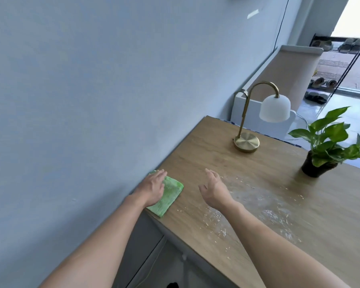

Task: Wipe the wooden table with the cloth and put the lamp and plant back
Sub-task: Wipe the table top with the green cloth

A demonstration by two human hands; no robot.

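— Green cloth [166, 195] lies folded at the table's [247, 173] wall-side edge; left hand [153, 189] rests flat on it, fingers spread, not yet gripping.

— Advice?

— Press evenly; sweep toward the pale crumbs [258, 213] to its right; right hand [215, 189] hovers open, holding nothing; lamp [258, 119] and plant [328, 142] stand at the far end, well apart.

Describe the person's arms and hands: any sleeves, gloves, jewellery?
Both forearms are bare as far as the frame shows, with no sleeve edge in view. The left hand and the right hand wear no gloves. No watch, bracelet or ring shows on the wrists or fingers. No markings or tattoos are visible.
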